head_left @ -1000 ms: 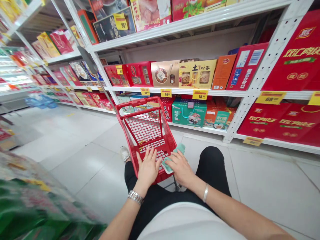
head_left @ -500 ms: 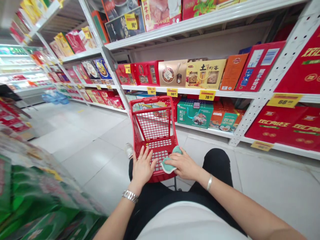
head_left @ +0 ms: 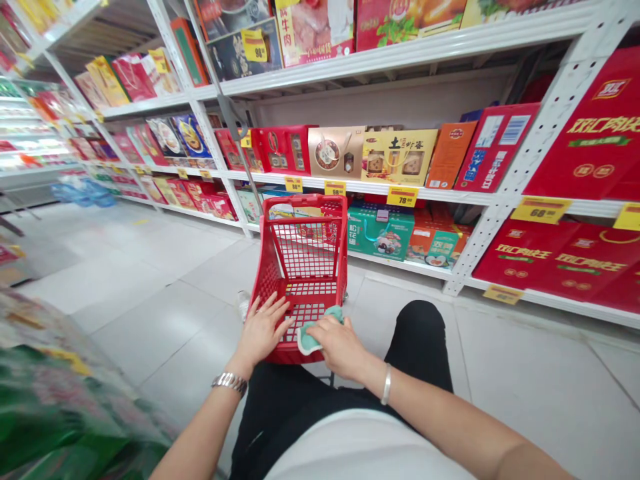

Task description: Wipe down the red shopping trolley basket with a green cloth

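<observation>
Teal cloth (head_left: 309,341), soft and light, clasped under right hand (head_left: 340,347) on red plastic trolley (head_left: 305,199); left hand (head_left: 263,330) open, flat; edge best pinch point.

Left hand (head_left: 263,330) on red cart (head_left: 320,199), right hand (head_left: 340,347) on teal cloth (head_left: 306,341).

A red plastic-coated wire shopping cart (head_left: 320,199) stands upright at lower centre of the frame, its mesh basket bare. The left hand (head_left: 263,327) lies spread on its near end, while the right hand (head_left: 340,347) presses a crumpled pale teal cloth (head_left: 309,340) against the near rim.
</observation>
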The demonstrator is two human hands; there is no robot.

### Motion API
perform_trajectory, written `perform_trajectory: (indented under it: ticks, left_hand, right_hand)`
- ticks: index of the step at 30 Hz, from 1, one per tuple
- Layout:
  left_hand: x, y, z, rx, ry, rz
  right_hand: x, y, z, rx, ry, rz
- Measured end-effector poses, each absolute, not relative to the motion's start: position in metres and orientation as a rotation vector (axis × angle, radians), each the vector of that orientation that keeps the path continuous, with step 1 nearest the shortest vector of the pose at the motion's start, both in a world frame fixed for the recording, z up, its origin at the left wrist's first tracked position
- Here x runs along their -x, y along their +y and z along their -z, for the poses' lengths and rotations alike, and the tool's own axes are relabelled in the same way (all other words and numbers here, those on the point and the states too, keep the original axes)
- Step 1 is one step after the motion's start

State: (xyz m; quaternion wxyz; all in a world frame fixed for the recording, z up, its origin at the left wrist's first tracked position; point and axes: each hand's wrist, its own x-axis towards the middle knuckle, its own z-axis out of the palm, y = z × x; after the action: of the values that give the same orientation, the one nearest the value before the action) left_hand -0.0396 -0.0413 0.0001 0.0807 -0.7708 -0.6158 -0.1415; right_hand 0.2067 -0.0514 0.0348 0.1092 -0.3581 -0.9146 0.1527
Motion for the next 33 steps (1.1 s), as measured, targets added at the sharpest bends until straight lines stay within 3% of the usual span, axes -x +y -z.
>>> perform_trajectory:
  ticks: [5,10,19,33]
  left_hand:
    - [0.085,-0.05,0.002,2.253,-1.908,0.425]
    - [0.053,-0.062,0.011,2.098,-2.099,0.603]
    - [-0.019,-0.067,0.011,2.18,-2.041,0.452]
    - [0.007,-0.042,0.007,2.16,-2.161,0.326]
  right_hand:
    - [-0.196,-0.061,-0.052,0.804,-2.708,-0.405]
    - [-0.203,-0.04,-0.066,0.754,-2.697,-0.325]
    - [-0.228,0.027,-0.055,1.178,-2.587,-0.191]
    - [-0.332,0.179,-0.118,1.701,-2.216,0.33]
